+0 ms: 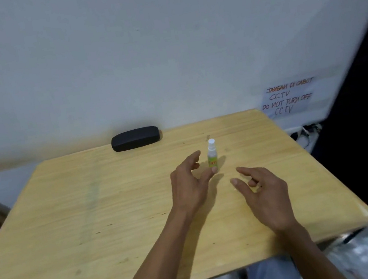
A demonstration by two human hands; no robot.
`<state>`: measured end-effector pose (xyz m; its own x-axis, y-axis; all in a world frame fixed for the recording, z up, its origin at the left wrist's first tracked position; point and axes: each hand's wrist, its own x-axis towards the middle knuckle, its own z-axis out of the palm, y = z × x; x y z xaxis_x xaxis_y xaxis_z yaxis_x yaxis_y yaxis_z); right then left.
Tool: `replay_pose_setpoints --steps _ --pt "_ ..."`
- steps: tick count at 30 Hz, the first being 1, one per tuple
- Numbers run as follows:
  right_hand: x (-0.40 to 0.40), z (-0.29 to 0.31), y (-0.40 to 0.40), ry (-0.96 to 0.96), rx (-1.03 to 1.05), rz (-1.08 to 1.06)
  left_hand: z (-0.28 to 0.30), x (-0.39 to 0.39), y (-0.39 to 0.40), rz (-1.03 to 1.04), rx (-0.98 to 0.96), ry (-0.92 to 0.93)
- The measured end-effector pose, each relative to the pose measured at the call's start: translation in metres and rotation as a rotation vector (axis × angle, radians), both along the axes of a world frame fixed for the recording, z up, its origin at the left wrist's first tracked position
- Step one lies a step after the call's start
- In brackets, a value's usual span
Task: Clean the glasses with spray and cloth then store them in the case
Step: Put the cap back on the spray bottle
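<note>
A small spray bottle (212, 155) with a white cap and a green label stands upright on the wooden table (93, 214). My left hand (191, 181) is just left of it, fingers spread, one fingertip at the bottle's base. My right hand (262, 193) hovers open to the right of the bottle and nearer to me, holding nothing. A black glasses case (135, 138) lies shut at the table's far edge by the wall. I see no glasses and no cloth.
A white wall rises right behind the table. A handwritten paper note (288, 98) hangs at the right, with cables and a power strip (304, 132) below it. The table's right edge drops off beside my right hand. My knees show under the near edge.
</note>
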<state>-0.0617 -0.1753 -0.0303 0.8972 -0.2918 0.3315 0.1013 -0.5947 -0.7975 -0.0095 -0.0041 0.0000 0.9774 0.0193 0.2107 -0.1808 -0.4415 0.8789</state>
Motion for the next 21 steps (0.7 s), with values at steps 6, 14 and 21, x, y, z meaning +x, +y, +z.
replay_pose_setpoints --steps 6,14,21 --pt "0.004 -0.014 0.001 -0.059 -0.213 0.028 -0.006 0.011 -0.023 0.019 -0.049 -0.019" --pt "0.013 -0.004 0.002 0.065 -0.178 0.029 -0.003 0.015 -0.024 0.031 -0.066 0.002" --pt "0.014 0.001 0.023 0.121 -0.315 0.082 -0.001 0.014 0.009 0.085 -0.026 -0.04"
